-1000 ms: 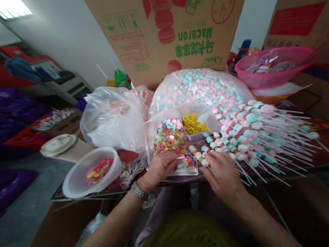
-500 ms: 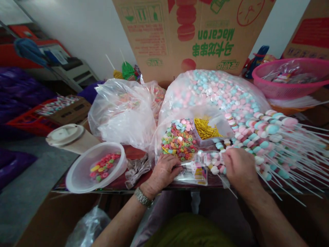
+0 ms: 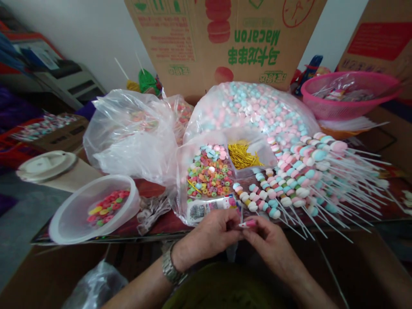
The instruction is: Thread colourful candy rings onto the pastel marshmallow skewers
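Close together at the table's front edge, my left hand (image 3: 222, 227) and my right hand (image 3: 262, 236) pinch a small pink and white wrapper piece (image 3: 247, 224) between them. Just behind my left hand lie flat printed plastic packets (image 3: 209, 208). Candy skewers (image 3: 299, 180) with pink, blue and white pieces are heaped to the right, their white sticks pointing right and forward. Beyond the packets is a tray of colourful ring candies (image 3: 212, 171), beside a compartment of gold twist ties (image 3: 243, 155).
A large bag of pastel candies (image 3: 254, 107) lies behind the trays. To the left are a clear plastic bag (image 3: 135, 137), a translucent bowl (image 3: 61, 221) and a lidded container (image 3: 48, 165). A pink basket (image 3: 347, 107) stands at the back right, near a cardboard box (image 3: 199, 51).
My right hand has let go of the wrapped candy skewer and come left beside my left hand. Both now hold the pink and white piece. The view has shifted right.
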Action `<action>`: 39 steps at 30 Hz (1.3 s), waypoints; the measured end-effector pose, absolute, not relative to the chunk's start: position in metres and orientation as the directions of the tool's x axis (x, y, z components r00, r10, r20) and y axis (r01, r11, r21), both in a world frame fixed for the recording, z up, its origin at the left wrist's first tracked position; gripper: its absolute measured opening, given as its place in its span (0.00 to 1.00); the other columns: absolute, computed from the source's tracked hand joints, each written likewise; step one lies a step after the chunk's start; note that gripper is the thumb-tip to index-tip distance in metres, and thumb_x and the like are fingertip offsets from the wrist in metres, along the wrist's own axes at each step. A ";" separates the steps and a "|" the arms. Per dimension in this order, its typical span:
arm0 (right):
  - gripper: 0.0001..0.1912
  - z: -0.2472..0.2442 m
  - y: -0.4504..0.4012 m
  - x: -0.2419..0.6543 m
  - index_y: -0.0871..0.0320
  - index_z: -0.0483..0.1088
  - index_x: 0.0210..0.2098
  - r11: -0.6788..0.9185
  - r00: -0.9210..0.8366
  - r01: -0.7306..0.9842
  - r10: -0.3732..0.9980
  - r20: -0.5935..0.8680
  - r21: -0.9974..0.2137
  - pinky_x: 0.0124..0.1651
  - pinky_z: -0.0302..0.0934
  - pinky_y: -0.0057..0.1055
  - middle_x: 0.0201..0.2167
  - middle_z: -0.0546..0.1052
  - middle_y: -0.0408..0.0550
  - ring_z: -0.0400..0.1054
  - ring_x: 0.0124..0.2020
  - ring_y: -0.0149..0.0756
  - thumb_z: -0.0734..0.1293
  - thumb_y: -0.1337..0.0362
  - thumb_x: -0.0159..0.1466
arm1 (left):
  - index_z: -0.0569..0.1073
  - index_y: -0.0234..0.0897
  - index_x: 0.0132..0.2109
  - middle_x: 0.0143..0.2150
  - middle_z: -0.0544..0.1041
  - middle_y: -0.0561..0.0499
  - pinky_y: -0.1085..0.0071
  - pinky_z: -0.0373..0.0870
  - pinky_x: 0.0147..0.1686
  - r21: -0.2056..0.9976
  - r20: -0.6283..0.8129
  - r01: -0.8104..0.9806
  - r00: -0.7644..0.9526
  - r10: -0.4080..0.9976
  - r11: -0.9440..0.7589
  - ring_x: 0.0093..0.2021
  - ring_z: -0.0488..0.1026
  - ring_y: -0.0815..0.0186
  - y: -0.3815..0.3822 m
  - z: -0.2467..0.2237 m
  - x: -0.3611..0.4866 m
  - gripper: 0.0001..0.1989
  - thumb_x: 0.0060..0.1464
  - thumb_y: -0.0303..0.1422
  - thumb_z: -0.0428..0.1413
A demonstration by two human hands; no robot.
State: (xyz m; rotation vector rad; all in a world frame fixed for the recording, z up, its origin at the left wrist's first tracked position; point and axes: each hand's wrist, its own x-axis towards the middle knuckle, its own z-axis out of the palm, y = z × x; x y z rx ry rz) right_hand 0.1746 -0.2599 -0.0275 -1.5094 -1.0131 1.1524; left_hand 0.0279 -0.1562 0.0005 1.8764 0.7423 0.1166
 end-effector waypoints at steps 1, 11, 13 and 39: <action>0.12 -0.031 -0.259 0.174 0.60 0.69 0.33 -0.222 0.213 0.057 0.955 -0.205 -0.973 0.34 0.62 0.29 0.25 0.70 0.44 0.67 0.30 0.34 0.64 0.57 0.60 | 0.69 0.34 0.32 0.25 0.68 0.57 0.79 0.55 0.23 0.881 -0.261 0.434 0.777 0.574 -0.188 0.25 0.62 0.73 -0.156 -0.003 0.026 0.09 0.48 0.35 0.59; 0.08 -0.016 -0.250 0.170 0.59 0.68 0.27 -0.057 0.121 0.229 0.992 -0.029 -0.972 0.33 0.57 0.26 0.25 0.69 0.42 0.62 0.29 0.31 0.62 0.63 0.61 | 0.72 0.34 0.28 0.23 0.68 0.57 0.78 0.57 0.25 0.888 -0.306 0.439 0.783 0.541 -0.134 0.24 0.61 0.73 -0.152 0.003 0.012 0.06 0.47 0.33 0.58; 0.10 -0.019 -0.250 0.168 0.58 0.68 0.26 -0.023 0.201 0.306 0.979 0.041 -0.952 0.32 0.56 0.26 0.24 0.69 0.42 0.62 0.28 0.31 0.61 0.62 0.62 | 0.73 0.34 0.30 0.25 0.69 0.56 0.77 0.57 0.26 0.859 -0.233 0.459 0.744 0.626 -0.227 0.26 0.62 0.72 -0.152 0.002 0.009 0.07 0.48 0.34 0.58; 0.09 -0.046 -0.240 0.201 0.60 0.70 0.27 -0.160 0.176 0.981 0.972 0.158 -0.112 0.31 0.59 0.34 0.25 0.74 0.54 0.68 0.30 0.43 0.60 0.71 0.61 | 0.72 0.34 0.26 0.23 0.67 0.53 0.76 0.61 0.28 0.908 0.057 0.283 0.649 0.758 -0.311 0.26 0.62 0.70 -0.138 0.004 -0.023 0.14 0.56 0.37 0.53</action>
